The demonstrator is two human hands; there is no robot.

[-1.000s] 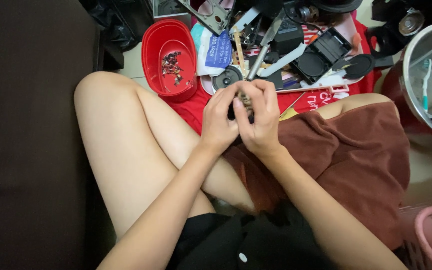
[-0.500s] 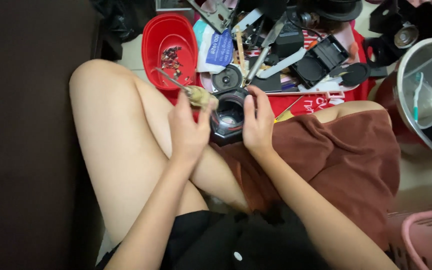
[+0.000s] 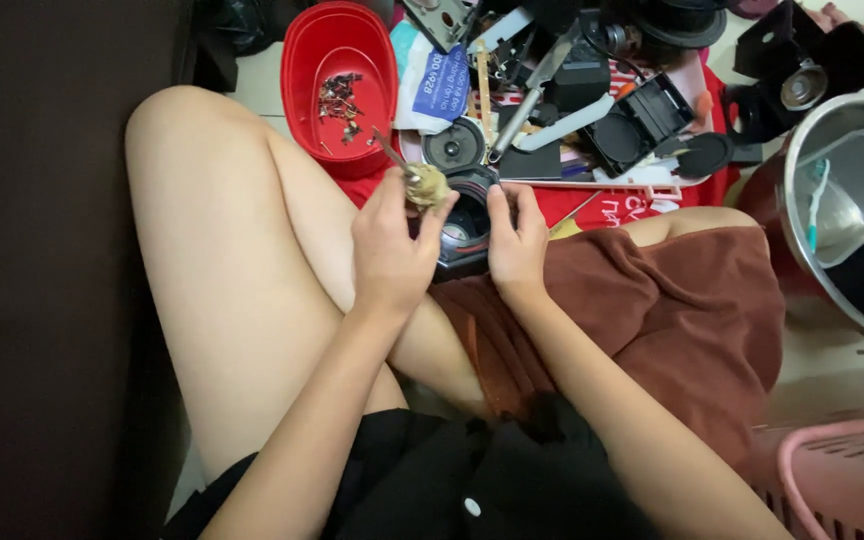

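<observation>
My left hand (image 3: pixel 390 250) grips a screwdriver (image 3: pixel 414 180) with a worn yellowish handle; its thin shaft points up and left toward the red oval tub (image 3: pixel 304 60). My right hand (image 3: pixel 515 240) holds a black round camera part (image 3: pixel 464 222) that rests on my lap, fingers curled over its right rim. The two hands sit close together above a brown cloth (image 3: pixel 672 310) spread over my right leg. The part's lower side is hidden behind my hands.
The red tub holds several small screws. Behind it lies a heap of black camera parts, tools and a lens ring (image 3: pixel 452 148) on a red tray (image 3: pixel 642 205). A steel bowl (image 3: pixel 802 200) stands right, a pink basket (image 3: pixel 842 470) at bottom right, a dark sofa (image 3: pixel 42 300) on the left.
A second ago both hands were clasped together over the part. They have since separated: my left hand now holds the screwdriver up, and the black part shows between the hands.
</observation>
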